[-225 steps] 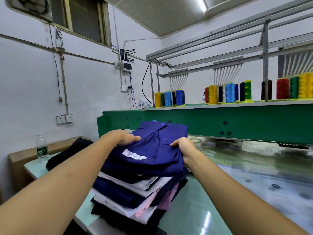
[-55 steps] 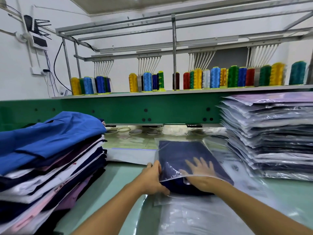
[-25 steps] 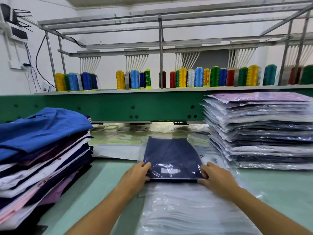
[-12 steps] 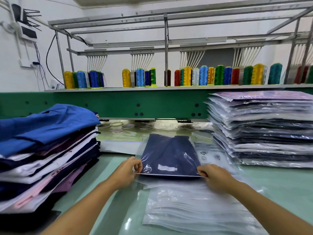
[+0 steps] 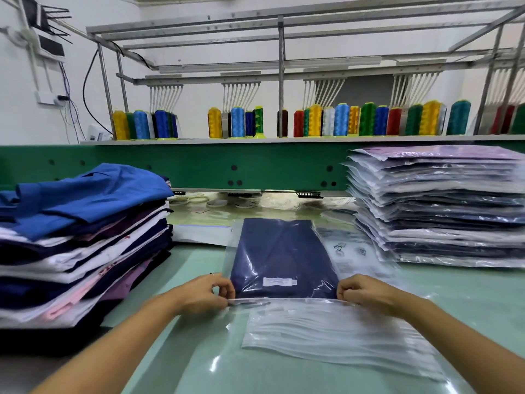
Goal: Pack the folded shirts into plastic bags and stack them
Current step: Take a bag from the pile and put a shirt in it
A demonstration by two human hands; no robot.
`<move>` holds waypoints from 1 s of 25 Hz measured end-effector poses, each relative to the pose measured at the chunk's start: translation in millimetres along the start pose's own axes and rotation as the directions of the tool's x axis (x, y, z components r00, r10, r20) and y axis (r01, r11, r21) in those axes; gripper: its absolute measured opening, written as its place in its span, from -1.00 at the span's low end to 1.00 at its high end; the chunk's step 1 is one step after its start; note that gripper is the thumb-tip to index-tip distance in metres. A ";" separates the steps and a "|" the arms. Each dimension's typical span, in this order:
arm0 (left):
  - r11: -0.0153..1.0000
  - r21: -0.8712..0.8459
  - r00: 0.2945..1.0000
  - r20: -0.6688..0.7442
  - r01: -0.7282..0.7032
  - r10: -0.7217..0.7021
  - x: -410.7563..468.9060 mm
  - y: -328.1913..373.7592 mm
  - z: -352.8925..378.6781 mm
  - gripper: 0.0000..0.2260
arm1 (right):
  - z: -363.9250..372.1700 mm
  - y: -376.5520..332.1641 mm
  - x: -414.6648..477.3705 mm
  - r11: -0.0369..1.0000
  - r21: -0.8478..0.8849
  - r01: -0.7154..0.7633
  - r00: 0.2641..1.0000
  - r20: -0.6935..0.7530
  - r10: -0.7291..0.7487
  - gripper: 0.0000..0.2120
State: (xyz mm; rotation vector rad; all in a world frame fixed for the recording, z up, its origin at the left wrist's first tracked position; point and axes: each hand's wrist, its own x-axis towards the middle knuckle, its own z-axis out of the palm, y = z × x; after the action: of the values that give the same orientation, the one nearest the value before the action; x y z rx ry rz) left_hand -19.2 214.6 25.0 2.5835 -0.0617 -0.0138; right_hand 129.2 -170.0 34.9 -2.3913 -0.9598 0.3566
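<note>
Pinching the glossy clear plastic bag (image 5: 279,251) at its near corners, the left hand (image 5: 203,292) and right hand (image 5: 366,292) fingers curl; a flat navy shirt (image 5: 281,257) lies inside, at lower centre of the frame.

Glossy plastic bag (image 5: 324,243), matt cloth shirt (image 5: 281,257).

We log left forearm (image 5: 127,336) and right forearm (image 5: 449,334) bare to frame edge; left hand (image 5: 203,294) wears thin dark ring (image 5: 211,274).

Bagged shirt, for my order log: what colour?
Folded shirt in clear plastic bag: navy blue, head view.
</note>
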 end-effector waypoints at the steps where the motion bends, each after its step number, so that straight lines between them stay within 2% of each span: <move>1: 1.000 0.007 0.999 0.030 0.030 -0.030 0.6 3.0 -5.0 -0.87 | -1.7 -1.5 0.9 0.997 0.074 -0.038 0.999 0.007 0.038 -0.78; 4: 0.986 0.112 0.991 0.037 0.120 -0.125 10.5 13.7 -17.1 -0.76 | -3.5 -5.1 16.2 0.989 0.086 -0.123 0.991 -0.036 0.126 -0.56; 6: 0.952 0.233 0.980 -0.045 0.197 -0.191 23.8 20.5 -22.8 -0.78 | -2.6 -7.1 33.6 0.989 0.001 -0.145 0.973 -0.183 0.143 -0.44; 9: 0.900 0.340 0.952 -0.228 0.273 -0.203 52.1 33.0 -30.8 -0.83 | -9.4 -7.7 62.5 0.974 0.002 -0.226 0.861 -0.468 0.200 -0.48; 12: 0.878 0.358 0.919 -0.343 0.318 -0.193 94.4 47.4 -39.4 -0.89 | -17.8 -13.8 101.6 0.967 -0.010 -0.255 0.805 -0.555 0.207 -0.63; 16: 0.884 0.351 0.920 -0.345 0.308 -0.184 166.7 56.2 -38.0 -0.75 | -25.8 -23.0 168.8 0.977 -0.103 -0.186 0.818 -0.567 0.096 -0.80; 18: 0.881 0.359 0.918 -0.357 0.307 -0.174 199.5 59.0 -28.9 -0.66 | -23.3 -23.7 204.4 0.957 -0.226 -0.185 0.857 -0.514 0.044 -0.70; 21: 0.896 0.341 0.910 -0.392 0.283 -0.138 250.6 57.6 -12.7 -0.59 | -17.6 -26.2 260.1 0.932 -0.313 -0.182 0.899 -0.436 0.028 -0.53; 23: 0.914 0.329 0.923 -0.371 0.237 -0.106 276.9 50.4 -5.4 -0.56 | -11.8 -26.6 290.8 0.924 -0.346 -0.164 0.932 -0.360 0.031 -0.51; 25: 0.932 0.274 0.941 -0.304 0.235 -0.148 292.9 37.1 2.9 -0.54 | -2.8 -17.7 309.3 0.925 -0.343 -0.164 0.958 -0.279 0.066 -0.50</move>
State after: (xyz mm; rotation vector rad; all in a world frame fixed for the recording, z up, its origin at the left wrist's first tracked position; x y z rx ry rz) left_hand 271.8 167.9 43.0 2.8638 0.3216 0.3106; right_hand 340.7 56.3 33.5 -2.7495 -0.8180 -0.1121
